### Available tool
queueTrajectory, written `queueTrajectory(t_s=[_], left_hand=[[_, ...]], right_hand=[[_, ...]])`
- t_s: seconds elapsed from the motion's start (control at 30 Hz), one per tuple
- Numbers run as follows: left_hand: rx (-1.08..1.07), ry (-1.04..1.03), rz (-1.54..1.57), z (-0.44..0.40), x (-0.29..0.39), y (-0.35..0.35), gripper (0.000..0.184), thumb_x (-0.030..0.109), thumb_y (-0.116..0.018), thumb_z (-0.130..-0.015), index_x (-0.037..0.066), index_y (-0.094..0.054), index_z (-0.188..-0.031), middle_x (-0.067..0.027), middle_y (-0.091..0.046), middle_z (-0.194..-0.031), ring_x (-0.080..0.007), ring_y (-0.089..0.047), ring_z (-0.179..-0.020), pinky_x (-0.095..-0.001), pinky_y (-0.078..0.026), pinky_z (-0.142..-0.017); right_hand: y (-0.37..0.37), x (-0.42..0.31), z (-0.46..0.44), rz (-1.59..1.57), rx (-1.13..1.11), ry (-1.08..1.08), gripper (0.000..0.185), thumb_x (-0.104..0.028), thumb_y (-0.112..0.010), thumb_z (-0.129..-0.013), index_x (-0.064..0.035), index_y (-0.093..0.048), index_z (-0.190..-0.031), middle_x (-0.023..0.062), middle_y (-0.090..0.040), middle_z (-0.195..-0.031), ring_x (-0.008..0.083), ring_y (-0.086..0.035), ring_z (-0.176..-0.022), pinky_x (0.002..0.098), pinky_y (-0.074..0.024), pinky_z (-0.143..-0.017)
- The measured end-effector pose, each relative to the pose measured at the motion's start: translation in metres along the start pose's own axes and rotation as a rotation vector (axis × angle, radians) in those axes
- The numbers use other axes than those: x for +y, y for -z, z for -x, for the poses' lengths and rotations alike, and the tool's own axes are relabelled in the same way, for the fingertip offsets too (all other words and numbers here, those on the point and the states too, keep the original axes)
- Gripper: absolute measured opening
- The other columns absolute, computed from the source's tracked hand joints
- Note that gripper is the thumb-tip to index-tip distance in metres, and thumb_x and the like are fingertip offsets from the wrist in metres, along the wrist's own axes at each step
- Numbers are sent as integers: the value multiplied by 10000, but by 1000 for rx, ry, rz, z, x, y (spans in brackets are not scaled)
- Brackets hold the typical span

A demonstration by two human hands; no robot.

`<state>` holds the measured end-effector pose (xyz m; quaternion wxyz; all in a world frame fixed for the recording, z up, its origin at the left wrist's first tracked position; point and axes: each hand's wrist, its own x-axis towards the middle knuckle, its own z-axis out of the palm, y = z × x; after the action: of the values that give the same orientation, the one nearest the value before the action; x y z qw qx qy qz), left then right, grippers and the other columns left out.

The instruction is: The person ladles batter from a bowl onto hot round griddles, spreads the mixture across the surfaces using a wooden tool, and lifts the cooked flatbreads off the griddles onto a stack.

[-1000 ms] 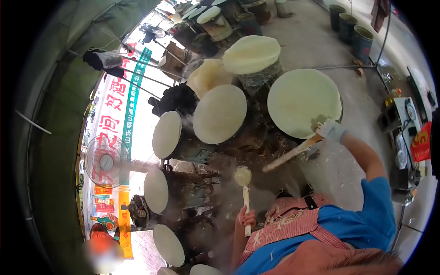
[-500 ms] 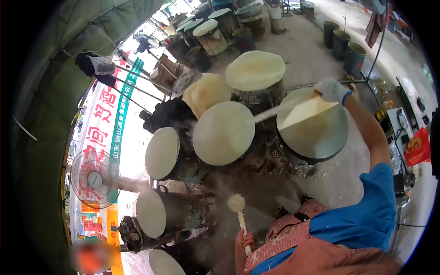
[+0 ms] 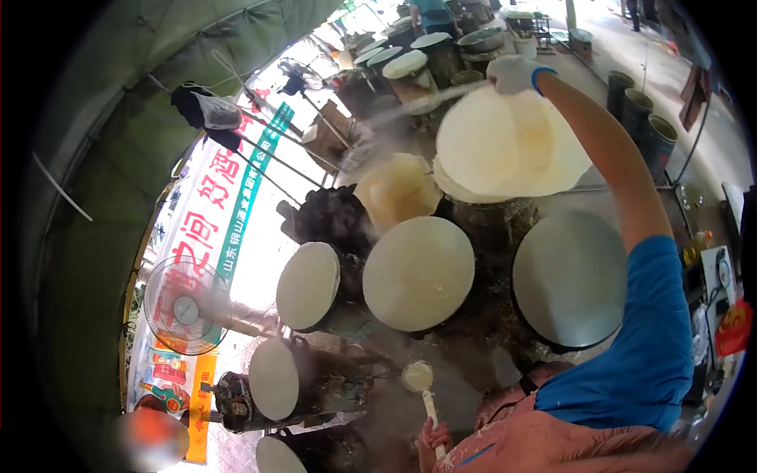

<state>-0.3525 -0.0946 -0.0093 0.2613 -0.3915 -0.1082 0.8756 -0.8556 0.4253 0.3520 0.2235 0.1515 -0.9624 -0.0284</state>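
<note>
My right hand (image 3: 514, 75), in a pale glove with a blue cuff, is closed on the edge of a thin round pancake (image 3: 544, 150). The pancake hangs over a stack of pale pancakes (image 3: 461, 188). A long, pale, blurred strip, like a scraper (image 3: 422, 108), sticks out leftward from the same hand. My left hand (image 3: 436, 436) is wrapped round the handle of a batter-coated ladle (image 3: 417, 377), its round head pointing away from me. To the right lies a bare grey griddle (image 3: 572, 276); a griddle covered with pale batter (image 3: 419, 273) is at the centre.
Several batter-covered griddles (image 3: 309, 285) curve round on the left. A folded brown pancake (image 3: 398, 189) lies behind the central one. A standing fan (image 3: 185, 307) is at left, dark buckets (image 3: 654, 146) at upper right. Another person (image 3: 432, 14) stands at the far back.
My right hand has lifted the pancake off the right griddle and carried it up and left over the stack. The left hand still holds the ladle. The view has shifted.
</note>
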Motion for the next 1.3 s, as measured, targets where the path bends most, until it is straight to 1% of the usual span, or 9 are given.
queueTrajectory(t_s=[0.2,0.4,0.53,0.67,0.97,1.1,1.2,1.27,1.3], left_hand=[[46,-105,-91,-14,12,-10,260,272,-519,-922,93,-361,-820,13,-328,-529,-78,-314,-419,-211,-291,-371],[94,-241,-164,-26,6,-32,214,256,-506,-928,87,-377,-903,11,-342,-555,-75,-328,-436,-203,-300,-377],[119,-325,-196,-36,-10,-46,198,245,-498,-931,82,-388,-959,9,-352,-573,-73,-338,-447,-198,-306,-381],[137,-393,-196,-40,-29,-53,197,234,-490,-935,78,-399,-1015,7,-361,-590,-71,-348,-458,-193,-312,-385],[-150,-522,26,4,-99,-3,247,210,-471,-943,69,-423,-1140,3,-383,-629,-66,-369,-483,-180,-325,-394],[-501,-658,167,26,-162,38,284,199,-462,-947,65,-434,-1196,1,-392,-647,-64,-379,-494,-175,-331,-398],[-612,-809,266,59,-209,70,316,191,-456,-949,62,-442,-1238,0,-400,-660,-63,-386,-503,-171,-335,-401],[-722,-871,470,84,-231,106,223,237,-454,-954,110,-532,-1120,-29,-381,-623,-83,-335,-436,-207,-299,-330],[-717,-988,474,86,-258,132,235,234,-455,-954,138,-514,-1159,-27,-374,-620,-84,-328,-433,-204,-297,-325]], right_hand=[[-77,79,-10,-958,0,-840,111,-80,-583,-673,26,-581,-640,158,-540,-526,266,-517,-386,412,-386,-332],[-254,60,53,-1448,426,-1242,186,-108,-555,-761,-27,-525,-596,99,-473,-466,220,-436,-321,377,-294,-308],[-410,51,106,-1189,436,-1389,304,-241,-551,-811,20,-607,-956,163,-612,-791,281,-598,-674,383,-465,-583],[-414,20,125,-988,220,-1603,380,-260,-522,-778,-3,-622,-1040,212,-644,-990,356,-607,-953,419,-467,-787],[-456,17,151,-494,85,-1203,426,-335,-507,-826,-8,-602,-1084,187,-605,-1094,349,-575,-985,427,-466,-836],[-345,-132,138,-765,83,-687,437,-347,-511,-862,-6,-579,-1126,166,-594,-1112,321,-562,-989,416,-469,-832],[-235,-265,170,-1025,-522,-463,455,-357,-456,-908,-21,-536,-1205,118,-564,-1211,283,-529,-1073,404,-453,-865],[-342,-365,202,-2111,-716,-355,475,-338,-503,-901,9,-520,-1224,134,-568,-1210,274,-543,-1054,381,-451,-857],[-292,-409,228,-1753,-848,-71,427,-284,-531,-889,30,-549,-1178,121,-605,-1101,226,-556,-985,328,-445,-838]])
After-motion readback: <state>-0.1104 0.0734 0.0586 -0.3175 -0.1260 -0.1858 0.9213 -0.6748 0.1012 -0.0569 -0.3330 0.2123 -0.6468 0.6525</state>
